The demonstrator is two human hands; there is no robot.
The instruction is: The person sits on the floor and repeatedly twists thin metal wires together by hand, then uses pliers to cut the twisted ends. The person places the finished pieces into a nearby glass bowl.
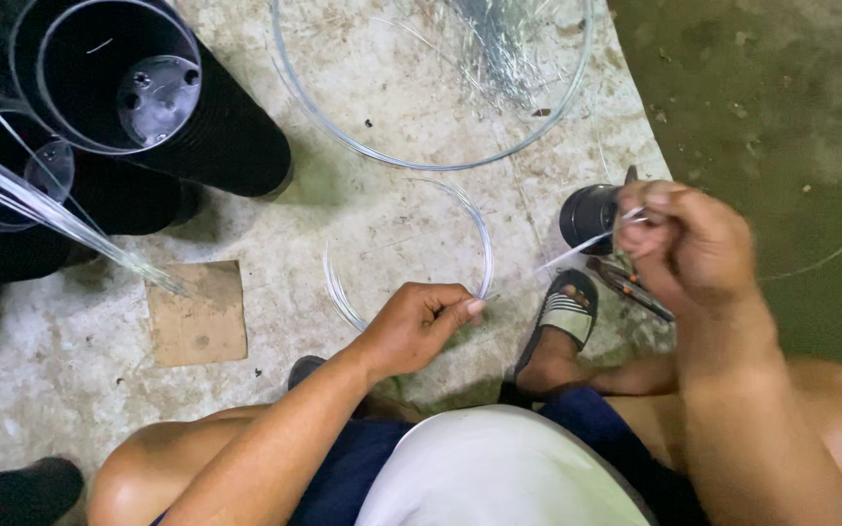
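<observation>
Head cam looks down at someone squatting on a concrete floor [363,234], left hand [419,326] pinching one end of a clear plastic strip [479,234] that arcs up and away in a loop. Right hand [686,244] is closed around the other thin end, which runs roughly sideways toward the left hand, just beside a small black roll [589,214].

The concrete floor [343,209] is pale, stained and rough, turning dark green at right. On it lie a square of cardboard [198,314], a big clear ring [289,83] with a heap of thin clear strands [499,49] inside it, black cylinders [216,136] at upper left, and a small black can [587,214].
</observation>
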